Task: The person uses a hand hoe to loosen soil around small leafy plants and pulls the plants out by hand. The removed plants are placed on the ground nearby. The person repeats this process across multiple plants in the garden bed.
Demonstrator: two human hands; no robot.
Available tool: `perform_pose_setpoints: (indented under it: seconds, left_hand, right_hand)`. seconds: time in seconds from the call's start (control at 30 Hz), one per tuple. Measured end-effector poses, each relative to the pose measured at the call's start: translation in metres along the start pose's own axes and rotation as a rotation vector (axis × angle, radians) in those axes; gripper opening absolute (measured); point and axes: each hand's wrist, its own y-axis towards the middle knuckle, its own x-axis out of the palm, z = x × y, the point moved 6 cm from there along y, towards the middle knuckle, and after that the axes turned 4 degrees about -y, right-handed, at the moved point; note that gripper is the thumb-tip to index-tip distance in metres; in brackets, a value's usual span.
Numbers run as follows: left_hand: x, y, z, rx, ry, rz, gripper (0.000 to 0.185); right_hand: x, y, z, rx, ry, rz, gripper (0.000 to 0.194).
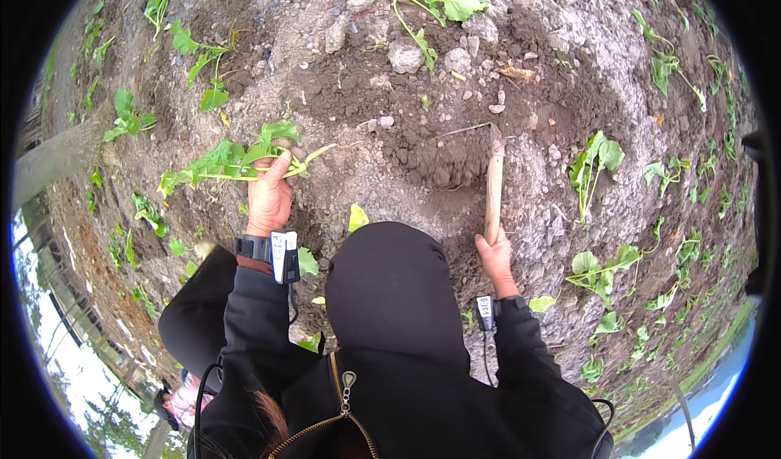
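Note:
My left hand (273, 187) grips a leafy green seedling (226, 163) by its stems; its pale root end points right, above the soil. In my right hand (495, 252) is the wooden handle of a small hand hoe (495, 190). The hoe's thin metal blade (467, 130) lies at a patch of loosened dark soil (448, 161), right of the seedling. My hands are well apart.
Wilted leafy seedlings (595, 163) stand or lie on the soil at both sides. Stones (406, 57) and clods lie beyond the hoe. A tree trunk (61, 154) is at the far left. Another person (183, 403) in pink is at the lower left.

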Motion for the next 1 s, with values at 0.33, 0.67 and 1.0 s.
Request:
perform_pose_setpoints:
  seconds: [0.33, 0.67, 1.0]
  left_hand:
    - [0.032, 0.025, -0.034, -0.024, 0.036, -0.186, 0.013]
    - [0.014, 0.045, -0.044, -0.097, 0.197, -0.256, 0.011]
    - [-0.018, 0.042, -0.039, -0.105, 0.135, -0.272, 0.012]
  right_hand:
    - [0.042, 0.031, -0.077, -0.037, -0.003, -0.133, 0.041]
    - [-0.018, -0.03, -0.025, 0.065, 0.464, 0.085, 0.028]
    - [0.023, -0.075, -0.041, 0.229, 0.653, 0.167, 0.021]
